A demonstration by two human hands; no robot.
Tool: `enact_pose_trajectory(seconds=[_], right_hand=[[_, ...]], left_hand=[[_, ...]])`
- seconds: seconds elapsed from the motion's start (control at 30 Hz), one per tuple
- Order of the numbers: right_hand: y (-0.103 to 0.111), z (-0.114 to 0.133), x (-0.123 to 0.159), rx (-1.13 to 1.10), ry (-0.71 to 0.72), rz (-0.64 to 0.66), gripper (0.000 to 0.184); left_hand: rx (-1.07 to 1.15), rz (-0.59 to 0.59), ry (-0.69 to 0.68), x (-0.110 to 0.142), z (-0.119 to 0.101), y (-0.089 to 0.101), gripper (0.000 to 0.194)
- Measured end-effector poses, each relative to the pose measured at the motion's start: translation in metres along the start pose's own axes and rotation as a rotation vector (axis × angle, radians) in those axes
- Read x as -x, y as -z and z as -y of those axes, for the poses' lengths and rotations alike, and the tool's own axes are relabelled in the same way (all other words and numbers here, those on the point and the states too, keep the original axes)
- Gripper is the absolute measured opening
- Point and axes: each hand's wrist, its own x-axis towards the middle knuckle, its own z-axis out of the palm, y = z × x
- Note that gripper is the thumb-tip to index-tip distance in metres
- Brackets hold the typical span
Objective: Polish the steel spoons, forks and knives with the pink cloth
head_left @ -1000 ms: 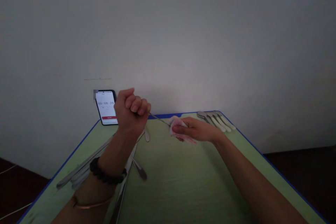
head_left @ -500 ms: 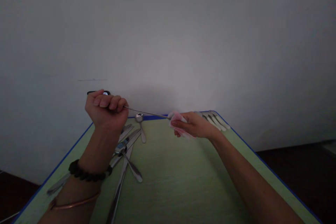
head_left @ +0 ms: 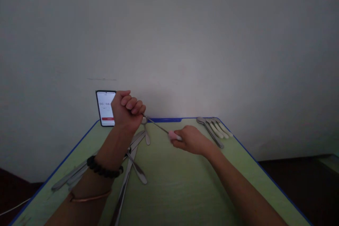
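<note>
My left hand (head_left: 128, 111) is closed in a fist round one end of a thin metal piece of cutlery (head_left: 158, 125). Seen edge-on with both ends covered, its exact kind cannot be told. My right hand (head_left: 192, 139) pinches a pink and white cloth or tissue (head_left: 173, 135) round the other end. Below the cutlery, a small spoon (head_left: 147, 137) lies near the table's far edge. Another spoon (head_left: 139, 170) rests by a long knife (head_left: 122, 197) and several more knives (head_left: 70, 177), partly hidden behind my left forearm.
A phone (head_left: 104, 107) showing a timer leans on the wall (head_left: 169, 42), partly covered by my left hand. At the far right of the green table (head_left: 172, 190) are metal spoons (head_left: 212, 133) beside several white-handled utensils (head_left: 224, 131). A blue border (head_left: 164, 120) edges the table.
My left hand has moved right, uncovering more of the phone. My right hand has come lower and nearer, showing less of the cloth and more of the spoons behind. The cutlery slants more steeply.
</note>
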Motion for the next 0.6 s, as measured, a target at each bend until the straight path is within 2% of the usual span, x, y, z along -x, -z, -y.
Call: enact_pose_trajectory(seconds=[0.1, 0.17, 0.3, 0.47, 0.6], right_hand=[[-0.003, 0.005, 0.007, 0.056, -0.058, -0.024, 0.026], [-0.007, 0.008, 0.013, 0.031, -0.09, -0.045, 0.025], [-0.013, 0.014, 0.019, -0.181, -0.127, -0.087, 0.022], [-0.011, 0.027, 0.015, -0.411, -0.058, -0.126, 0.026], [-0.015, 0.028, 0.014, -0.299, -0.036, -0.163, 0.026]], left_hand=[[0.039, -0.069, 0.012, -0.002, 0.0, 0.002, 0.038], [0.055, -0.062, 0.02, -0.001, 0.002, 0.001, 0.037], [0.049, 0.013, 0.064, 0.004, 0.014, -0.003, 0.039], [0.03, 0.063, 0.184, 0.005, 0.021, 0.0, 0.041], [0.037, 0.064, 0.151, -0.002, 0.011, 0.006, 0.041]])
